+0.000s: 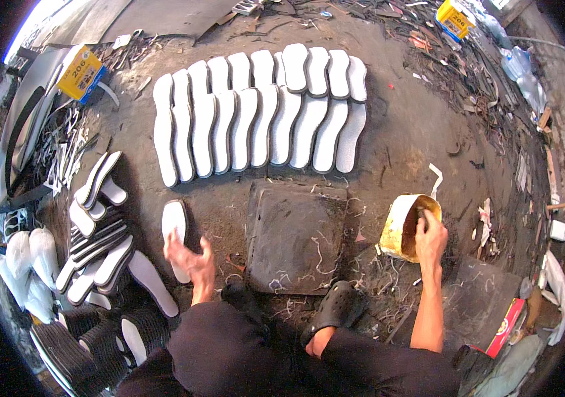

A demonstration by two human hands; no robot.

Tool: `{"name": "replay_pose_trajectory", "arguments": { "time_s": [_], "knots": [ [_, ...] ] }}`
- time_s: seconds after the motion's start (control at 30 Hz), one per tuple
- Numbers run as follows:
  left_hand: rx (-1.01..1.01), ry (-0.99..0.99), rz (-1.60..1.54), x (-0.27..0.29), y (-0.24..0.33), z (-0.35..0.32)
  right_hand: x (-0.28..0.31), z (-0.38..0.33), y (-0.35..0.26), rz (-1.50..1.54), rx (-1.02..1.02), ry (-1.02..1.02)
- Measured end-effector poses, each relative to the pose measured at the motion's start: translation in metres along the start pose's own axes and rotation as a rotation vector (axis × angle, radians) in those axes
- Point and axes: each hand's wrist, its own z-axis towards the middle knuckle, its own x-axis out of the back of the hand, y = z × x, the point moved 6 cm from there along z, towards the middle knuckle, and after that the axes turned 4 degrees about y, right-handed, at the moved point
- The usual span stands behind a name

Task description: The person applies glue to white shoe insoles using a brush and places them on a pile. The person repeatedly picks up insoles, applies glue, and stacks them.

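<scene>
My left hand [191,261] is spread over the near half of a single white-topped shoe sole [174,218], thumb held apart from the fingers. Whether it touches the sole I cannot tell. To the right, my right hand [432,237] dips into the mouth of a yellowish, stained pot [398,228], with fingers curled together inside the rim. What they hold is hidden. Between my hands lies a dark square slab [297,238] with bits of thread on it. Beyond it, many white soles with dark edges [246,126] are laid side by side in two overlapping rows.
A heap of more soles [100,251] rises at my left, above dark stacks [64,357]. Yellow-and-blue boxes stand far left [82,74] and far right [455,20]. Scraps litter the ground's edges. A red box [506,327] lies near right, and my dark clog [336,308] rests by the slab.
</scene>
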Motion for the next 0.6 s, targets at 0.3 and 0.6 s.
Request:
{"name": "replay_pose_trajectory", "arguments": {
  "time_s": [0.3, 0.6],
  "knots": [
    [0.259, -0.183, -0.007, 0.042, -0.122, -0.037, 0.045, -0.054, 0.100, 1.019, -0.497, 0.089],
    [0.197, -0.067, 0.009, 0.066, -0.090, -0.018, 0.100, -0.108, -0.062, 1.038, -0.264, -0.261]
  ]
}}
